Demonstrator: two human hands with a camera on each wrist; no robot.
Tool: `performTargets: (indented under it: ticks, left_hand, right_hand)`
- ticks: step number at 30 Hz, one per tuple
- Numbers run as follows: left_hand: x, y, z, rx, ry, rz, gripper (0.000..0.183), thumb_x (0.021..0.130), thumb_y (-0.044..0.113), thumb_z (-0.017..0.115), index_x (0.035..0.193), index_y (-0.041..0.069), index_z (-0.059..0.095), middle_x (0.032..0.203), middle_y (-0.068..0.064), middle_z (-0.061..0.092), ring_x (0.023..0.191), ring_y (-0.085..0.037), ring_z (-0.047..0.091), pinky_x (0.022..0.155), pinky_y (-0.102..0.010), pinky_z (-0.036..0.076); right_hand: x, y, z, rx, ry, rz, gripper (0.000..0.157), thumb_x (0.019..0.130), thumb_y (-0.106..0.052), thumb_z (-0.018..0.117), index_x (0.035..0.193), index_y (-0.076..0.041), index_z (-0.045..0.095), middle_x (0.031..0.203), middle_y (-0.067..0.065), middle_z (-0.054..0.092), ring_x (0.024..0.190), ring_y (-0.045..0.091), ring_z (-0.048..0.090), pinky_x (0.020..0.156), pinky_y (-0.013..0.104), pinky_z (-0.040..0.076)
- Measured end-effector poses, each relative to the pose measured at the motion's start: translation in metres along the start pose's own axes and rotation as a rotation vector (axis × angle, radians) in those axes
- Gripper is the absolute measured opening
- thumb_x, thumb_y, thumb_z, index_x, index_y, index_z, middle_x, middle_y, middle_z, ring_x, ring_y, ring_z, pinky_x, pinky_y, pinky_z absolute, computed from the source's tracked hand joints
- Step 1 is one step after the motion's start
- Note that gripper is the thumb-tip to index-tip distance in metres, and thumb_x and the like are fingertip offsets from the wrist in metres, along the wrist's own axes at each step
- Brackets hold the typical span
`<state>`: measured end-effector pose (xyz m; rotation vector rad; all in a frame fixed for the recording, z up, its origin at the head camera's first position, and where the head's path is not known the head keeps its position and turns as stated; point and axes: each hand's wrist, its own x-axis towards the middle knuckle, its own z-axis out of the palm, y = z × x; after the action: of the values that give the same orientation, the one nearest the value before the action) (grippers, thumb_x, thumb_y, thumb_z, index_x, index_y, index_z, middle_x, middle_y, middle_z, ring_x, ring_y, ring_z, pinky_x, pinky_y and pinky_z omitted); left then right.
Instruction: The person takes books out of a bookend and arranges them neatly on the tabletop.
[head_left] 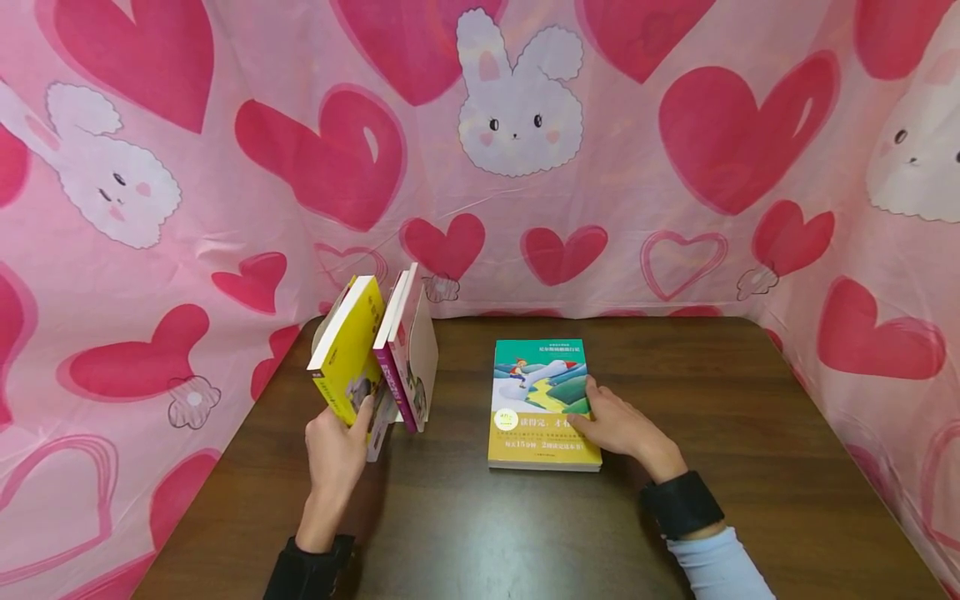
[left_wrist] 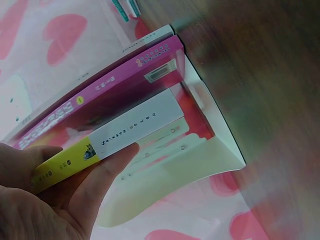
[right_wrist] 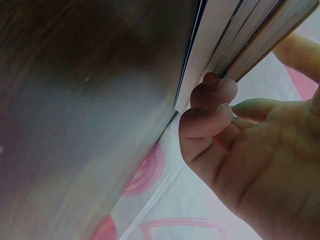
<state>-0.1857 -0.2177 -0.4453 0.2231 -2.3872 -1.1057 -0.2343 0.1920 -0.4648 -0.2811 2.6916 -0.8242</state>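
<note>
My left hand [head_left: 333,454] grips a thick yellow book [head_left: 347,358] by its spine, thumb on one cover and fingers on the other. In the left wrist view that spine [left_wrist: 135,122] is part yellow, part white, and it stands tilted inside a cream bookend [left_wrist: 165,182]. Beside it lean a purple-spined book [left_wrist: 105,82] and a thinner pale-spined one [left_wrist: 145,42]. My right hand [head_left: 618,421] holds the right edge of a green-and-yellow book [head_left: 540,396] lying flat, thumb over its cover. The right wrist view shows page edges [right_wrist: 245,35] stacked in layers, fingers curled against them.
The brown wooden table [head_left: 465,533] carries the bookend on the left and the flat book near the middle. A pink cloth [head_left: 630,183] with hearts and rabbits hangs behind the table and along both sides.
</note>
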Motion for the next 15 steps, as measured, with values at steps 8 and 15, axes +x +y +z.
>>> performTargets:
  ticks: [8,15]
  left_hand:
    - [-0.008,0.002,-0.005,0.002,0.031,0.033,0.039,0.100,0.016,0.075,0.125,-0.012,0.067,0.111,-0.033,0.072,0.092,-0.051,0.073,0.074,-0.063,0.059]
    - [-0.015,0.006,-0.012,0.007,0.044,0.045,0.038,0.098,0.013,0.077,0.125,-0.012,0.067,0.111,-0.032,0.072,0.092,-0.051,0.073,0.074,-0.063,0.059]
  right_hand:
    - [0.000,0.001,0.001,-0.003,-0.002,-0.003,0.097,0.103,-0.049,0.062,0.162,0.011,0.015,0.160,0.035,0.032,0.140,0.050,0.041,0.110,0.070,0.038]
    - [0.001,0.002,0.001,-0.003,0.000,-0.001,0.095,0.104,-0.048,0.062,0.162,0.011,0.015,0.161,0.035,0.031,0.141,0.050,0.041,0.110,0.070,0.037]
